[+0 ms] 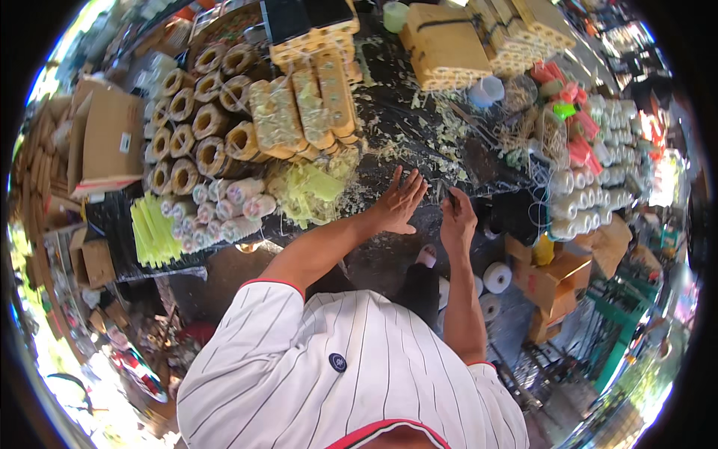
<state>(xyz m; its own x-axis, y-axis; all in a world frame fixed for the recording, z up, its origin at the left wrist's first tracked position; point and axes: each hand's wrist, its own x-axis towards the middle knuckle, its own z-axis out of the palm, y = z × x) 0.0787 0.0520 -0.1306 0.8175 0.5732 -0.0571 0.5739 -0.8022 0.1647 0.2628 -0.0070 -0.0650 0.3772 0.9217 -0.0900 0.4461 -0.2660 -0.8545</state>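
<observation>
My left hand [400, 202] lies palm down at the near edge of the black-covered table [404, 161], its fingers stretched out and spread. Just right of it, my right hand [458, 217] is closed, with a small dark object [450, 197] showing at its fingertips. What kind of thing that is, I cannot make out. Pale yellow-green shavings [441, 123] are scattered beyond both hands. Left of my left hand sits a heap of yellow-green film scraps [307, 191], in front of yellowish blocks with round holes [277, 116].
Brown hollow rolls [213, 156], wrapped bundles [224, 209] and light green strips [153, 228] crowd the table's left. More holed blocks [445, 45] stand at the back. White spools [583, 198] are stacked right. A cardboard box [550, 284] and white rolls [496, 278] sit below.
</observation>
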